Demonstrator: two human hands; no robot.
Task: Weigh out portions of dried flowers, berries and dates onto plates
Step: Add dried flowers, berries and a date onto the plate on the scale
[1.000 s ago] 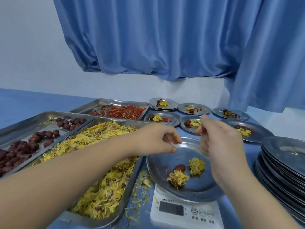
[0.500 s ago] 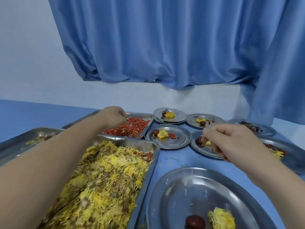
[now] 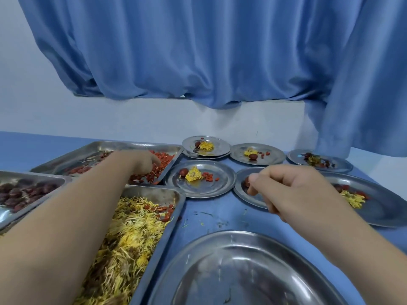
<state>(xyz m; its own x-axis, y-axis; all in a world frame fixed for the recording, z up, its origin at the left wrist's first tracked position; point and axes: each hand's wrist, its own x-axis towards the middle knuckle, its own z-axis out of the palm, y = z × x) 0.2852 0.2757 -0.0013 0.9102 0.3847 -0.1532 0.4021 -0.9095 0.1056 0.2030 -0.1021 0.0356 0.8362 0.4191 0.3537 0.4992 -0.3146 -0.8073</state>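
Goji berries (image 3: pixel 165 159): picking step. Left grip (image 3: pixel 141 162) curled among them, hold unclear; right grip (image 3: pixel 293 188) loosely curled, seemingly empty. Next: pinch onto plate (image 3: pixel 253 274) nearside of it.

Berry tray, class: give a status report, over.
Left hand down in berry tray, fingers among berries. Right hand loosely curled over plate. Nothing in the way.

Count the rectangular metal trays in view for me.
3. The berry tray sits farthest back, under the left hand; the date tray is at the left edge; the flower tray is nearest the camera. More may lie outside the frame.
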